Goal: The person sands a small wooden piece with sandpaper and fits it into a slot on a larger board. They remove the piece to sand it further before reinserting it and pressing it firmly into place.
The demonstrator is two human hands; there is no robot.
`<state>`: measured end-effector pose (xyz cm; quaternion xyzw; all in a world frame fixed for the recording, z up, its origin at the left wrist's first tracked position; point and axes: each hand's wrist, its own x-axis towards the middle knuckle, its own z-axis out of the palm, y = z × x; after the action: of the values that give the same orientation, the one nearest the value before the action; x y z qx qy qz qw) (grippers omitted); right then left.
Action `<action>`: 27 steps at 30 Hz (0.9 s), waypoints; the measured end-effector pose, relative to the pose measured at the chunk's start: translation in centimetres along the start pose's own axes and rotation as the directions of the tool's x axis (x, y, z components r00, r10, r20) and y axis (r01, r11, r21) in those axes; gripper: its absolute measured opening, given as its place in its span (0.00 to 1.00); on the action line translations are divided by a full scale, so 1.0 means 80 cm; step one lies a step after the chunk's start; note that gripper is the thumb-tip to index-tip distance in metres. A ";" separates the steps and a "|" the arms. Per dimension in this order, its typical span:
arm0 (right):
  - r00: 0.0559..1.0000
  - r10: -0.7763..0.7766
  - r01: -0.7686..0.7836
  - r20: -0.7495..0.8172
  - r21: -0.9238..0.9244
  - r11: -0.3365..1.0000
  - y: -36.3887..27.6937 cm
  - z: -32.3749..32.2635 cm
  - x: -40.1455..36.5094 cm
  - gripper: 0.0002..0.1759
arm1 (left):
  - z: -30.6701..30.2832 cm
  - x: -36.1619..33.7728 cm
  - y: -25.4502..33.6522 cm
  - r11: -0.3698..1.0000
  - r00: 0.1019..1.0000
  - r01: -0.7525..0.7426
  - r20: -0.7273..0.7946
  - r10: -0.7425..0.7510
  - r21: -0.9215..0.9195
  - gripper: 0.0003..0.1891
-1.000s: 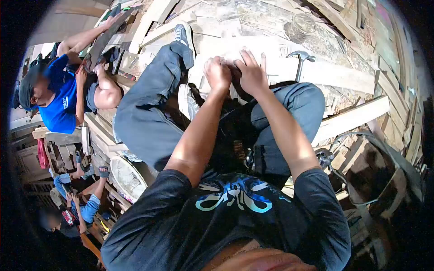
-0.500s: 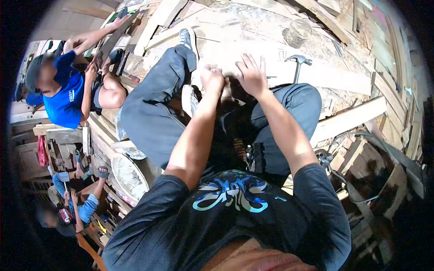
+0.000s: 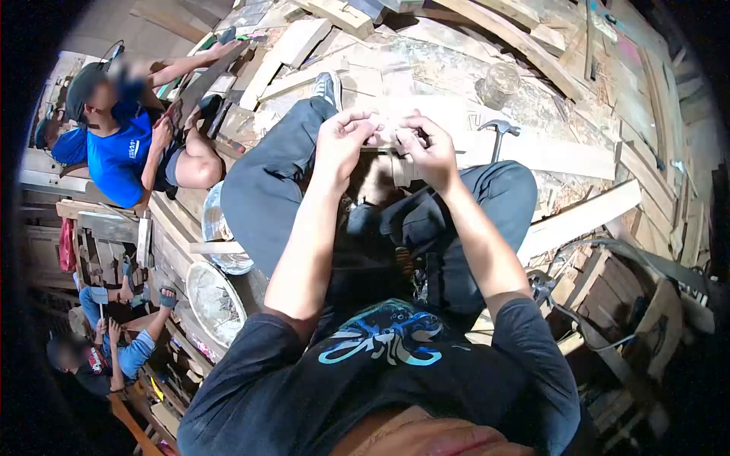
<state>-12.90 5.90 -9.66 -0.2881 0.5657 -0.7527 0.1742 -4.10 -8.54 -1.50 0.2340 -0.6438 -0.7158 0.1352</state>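
My left hand [image 3: 342, 146] is raised over my lap, its thumb and fingertips pinched together. Close beside it, my right hand [image 3: 430, 153] has curled fingers in a similar pinch. Whatever lies in the fingertips is lost in the glare. Below the hands, a pale wooden piece [image 3: 401, 169] shows between my bent legs, partly hidden. Just beyond my right knee, a claw hammer [image 3: 499, 135] lies on a long pale board [image 3: 566, 156].
A jar-like container [image 3: 499, 85] stands ahead among wood scraps. To the left are a whitish basin [image 3: 214, 302] and a shiny tub [image 3: 220, 228]. Two people sit at left, one in a blue shirt [image 3: 122, 156] holding a long dark piece. A cable [image 3: 601, 346] runs at right.
My right hand has gone from flat with spread fingers to a pinch. My left hand has turned from a fist and lifted slightly. The whole view has shifted a little.
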 end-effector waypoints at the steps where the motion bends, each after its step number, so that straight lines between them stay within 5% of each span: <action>1: 1.000 -0.003 0.003 -0.020 0.017 1.000 -0.013 0.003 -0.004 0.10 | 0.001 -0.004 0.003 0.999 0.999 -0.032 0.014 0.031 0.011 0.11; 2: 0.999 -0.008 0.010 -0.040 0.034 0.999 -0.021 0.006 -0.004 0.08 | 0.001 -0.008 0.008 0.998 0.997 -0.066 0.028 0.066 0.023 0.11; 3: 0.975 -0.217 0.210 -0.037 -0.137 0.968 -0.025 0.006 0.002 0.06 | 0.002 -0.012 0.013 0.995 0.995 -0.094 0.029 0.093 0.039 0.10; 5: 0.991 -0.036 0.060 -0.132 0.180 0.982 -0.038 0.015 -0.008 0.06 | 0.003 -0.023 0.029 0.975 0.994 -0.108 -0.005 0.111 0.192 0.09; 10: 0.982 -0.123 0.131 -0.142 0.043 0.990 -0.056 0.021 -0.012 0.08 | 0.003 -0.047 0.051 0.960 0.985 -0.165 -0.004 0.171 0.228 0.08; 11: 0.989 -0.008 0.032 -0.146 0.169 0.985 -0.061 0.024 -0.014 0.09 | 0.002 -0.050 0.051 0.958 0.983 -0.179 -0.002 0.184 0.225 0.08; 27: 0.922 -0.306 0.352 -0.237 0.184 0.918 -0.140 0.043 -0.061 0.13 | 0.000 -0.124 0.075 0.932 0.951 -0.306 0.105 0.291 0.195 0.07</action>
<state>-6.23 9.52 0.54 -0.2797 0.4359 -0.8553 0.0171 3.75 -4.42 6.03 0.1196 -0.7479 -0.6237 0.1932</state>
